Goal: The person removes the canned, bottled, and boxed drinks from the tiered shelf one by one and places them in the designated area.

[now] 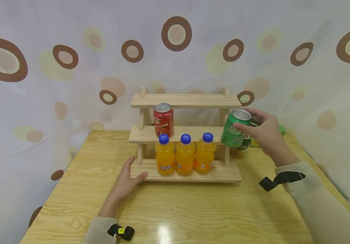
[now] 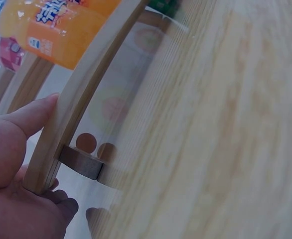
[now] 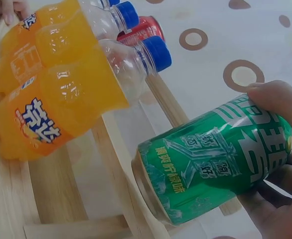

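Black straps [image 1: 289, 177], one yellow-tagged, cross the pale sleeves [image 1: 324, 206].

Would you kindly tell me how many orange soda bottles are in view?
3. All stand side by side on the bottom shelf of the wooden rack: a left bottle, a middle bottle and a right bottle. Others could be hidden behind the right hand.

three bottles [image 1: 184, 159] stand on the bottom shelf [image 1: 225, 173], a can [image 1: 163, 121] behind them on the middle shelf [image 1: 194, 130].

Head view faces forward-down at shelf [image 1: 185, 100]; wrist views close, tilted; all share orange bottles [image 1: 185, 159].
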{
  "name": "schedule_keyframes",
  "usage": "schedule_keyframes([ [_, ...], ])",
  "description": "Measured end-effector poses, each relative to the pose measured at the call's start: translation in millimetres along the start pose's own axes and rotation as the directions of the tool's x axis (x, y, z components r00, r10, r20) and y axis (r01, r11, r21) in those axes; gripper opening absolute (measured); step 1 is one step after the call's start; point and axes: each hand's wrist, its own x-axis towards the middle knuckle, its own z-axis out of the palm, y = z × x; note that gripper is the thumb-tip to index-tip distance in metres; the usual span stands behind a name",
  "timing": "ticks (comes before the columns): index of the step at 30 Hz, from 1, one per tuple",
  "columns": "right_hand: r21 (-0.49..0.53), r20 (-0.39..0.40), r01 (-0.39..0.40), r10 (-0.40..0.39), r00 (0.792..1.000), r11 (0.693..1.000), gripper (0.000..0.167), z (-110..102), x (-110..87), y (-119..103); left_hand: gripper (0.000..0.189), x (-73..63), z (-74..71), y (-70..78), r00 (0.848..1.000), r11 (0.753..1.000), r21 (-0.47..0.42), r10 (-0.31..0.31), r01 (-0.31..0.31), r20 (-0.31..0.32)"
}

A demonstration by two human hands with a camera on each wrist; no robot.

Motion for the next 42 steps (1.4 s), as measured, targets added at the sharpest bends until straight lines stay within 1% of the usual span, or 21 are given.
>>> schedule_keyframes([
  [4,0.013,-0.028,0.012,-0.012,1.0,1.0,0.06,-11.9,-7.0,3.9,0.095,0.2,-0.2,-0.3,1.0,1.0,0.006,-0.001,0.001,0.0],
  [11,-0.034,-0.07,0.035,-0.038,0.997,0.999,0.059,-31.1,-17.1,8.9,0.093,-1.2,-1.5,3.1,1.0,1.0,0.001,-0.006,0.006,0.0],
  [13,-0.029,-0.076,0.027,-0.029,0.997,0.999,0.059,-37.0,-20.1,11.3,0.093,-1.3,-1.5,3.5,1.0,1.0,-0.002,-0.003,0.003,0.001],
  [15,-0.047,-0.089,0.015,-0.019,0.996,0.999,0.06,-42.5,-22.9,14.9,0.093,-1.3,-1.3,3.5,1.0,1.0,-0.006,0.001,-0.001,0.002],
  [21,-0.142,-0.126,-0.02,0.002,0.992,0.99,0.06,-55.9,-29.4,27.3,0.093,-0.8,-0.9,3.3,1.0,1.0,-0.01,0.003,-0.003,0.003],
  [29,-0.147,-0.149,-0.033,0.011,0.989,0.989,0.06,-63.0,-32.9,41.6,0.094,-0.2,-0.6,0.6,1.0,1.0,-0.002,0.0,0.0,0.001],
  [37,-0.156,-0.164,-0.081,0.055,0.985,0.984,0.064,-68.6,-35.3,62.0,0.095,-0.9,0.2,0.4,1.0,1.0,-0.014,0.001,-0.001,0.001],
  [42,-0.184,-0.172,-0.121,0.089,0.981,0.975,0.069,-70.4,-34.0,78.1,0.094,-1.5,0.0,1.3,1.0,1.0,-0.009,0.0,0.0,0.001],
])
